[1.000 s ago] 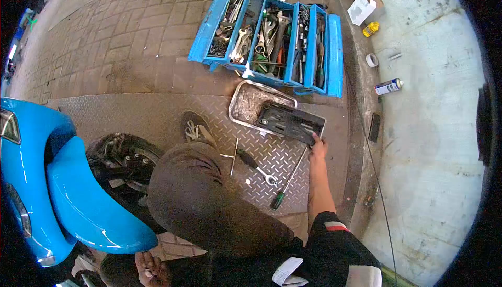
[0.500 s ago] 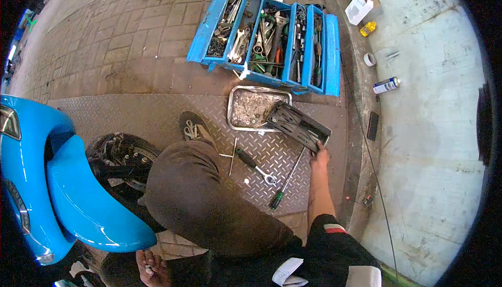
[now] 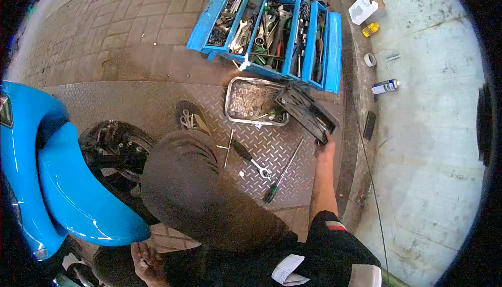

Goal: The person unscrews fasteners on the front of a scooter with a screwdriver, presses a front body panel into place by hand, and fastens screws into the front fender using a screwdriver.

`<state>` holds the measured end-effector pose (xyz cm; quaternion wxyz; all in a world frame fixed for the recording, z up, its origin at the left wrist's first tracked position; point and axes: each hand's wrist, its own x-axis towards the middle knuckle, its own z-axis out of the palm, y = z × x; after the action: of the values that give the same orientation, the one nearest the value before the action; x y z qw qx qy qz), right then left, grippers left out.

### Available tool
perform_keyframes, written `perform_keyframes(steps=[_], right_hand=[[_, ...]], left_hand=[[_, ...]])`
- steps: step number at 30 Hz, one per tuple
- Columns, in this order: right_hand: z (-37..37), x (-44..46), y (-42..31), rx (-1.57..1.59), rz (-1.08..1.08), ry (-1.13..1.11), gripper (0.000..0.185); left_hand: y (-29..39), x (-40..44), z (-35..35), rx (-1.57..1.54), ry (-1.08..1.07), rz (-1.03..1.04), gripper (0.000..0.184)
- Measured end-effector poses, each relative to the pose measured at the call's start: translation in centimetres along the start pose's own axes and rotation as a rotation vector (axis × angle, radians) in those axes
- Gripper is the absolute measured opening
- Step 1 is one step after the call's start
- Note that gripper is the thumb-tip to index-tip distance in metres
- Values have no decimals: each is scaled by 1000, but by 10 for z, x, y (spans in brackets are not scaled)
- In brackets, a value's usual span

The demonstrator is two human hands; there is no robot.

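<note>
My right hand (image 3: 325, 144) grips the near end of a black plastic tray-like part (image 3: 307, 111). The part is tilted, and its far end overlaps the right rim of a metal tray (image 3: 228, 101) with dirt and small pieces in it. Down at the lower left, my left hand (image 3: 148, 264) has its fingers curled around a small shiny metal piece (image 3: 143, 262), too small to name. Between my hands and the tray, a ratchet wrench (image 3: 251, 159), a T-handle wrench (image 3: 228, 149) and a green-handled screwdriver (image 3: 271, 194) lie on the checkered metal plate (image 3: 251, 190).
A blue cantilever toolbox (image 3: 331, 51) full of wrenches and sockets stands open beyond the tray. The blue scooter fender (image 3: 89, 193) and a wheel (image 3: 117, 148) are at the left. Along the right wall are a spray can (image 3: 386, 86), a yellow bottle (image 3: 371, 29) and a cable (image 3: 372, 182).
My right hand has moved the black plastic part slightly to the right, uncovering more of the metal tray. My left hand still holds the small metal piece. The whole view has shifted a little.
</note>
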<state>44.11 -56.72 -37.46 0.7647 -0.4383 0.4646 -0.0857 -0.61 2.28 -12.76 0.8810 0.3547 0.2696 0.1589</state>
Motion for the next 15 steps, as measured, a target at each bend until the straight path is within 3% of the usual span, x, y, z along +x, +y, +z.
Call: perform_keyframes(steps=[2,3,5,9,14,15], right_hand=[[-4,-1,-8,-43,-16,33,15],[-6,0,-9,-44,-18,33,15],[-13,3,-11,-11,-30,62,12],[-27,12,-7,-13,-30,33,12],[-15,-3,6,2,-31,121,17],[-13,-4,10,2,-29,119,17]], left_hand=[[-8,-6,5,81,557,52,55],[-6,-5,5,79,556,50,55],[-1,-2,3,-3,162,-1,60],[-6,-10,4,43,363,81,63],[0,3,29,-183,-57,6,48],[-1,1,19,-182,-56,7,48]])
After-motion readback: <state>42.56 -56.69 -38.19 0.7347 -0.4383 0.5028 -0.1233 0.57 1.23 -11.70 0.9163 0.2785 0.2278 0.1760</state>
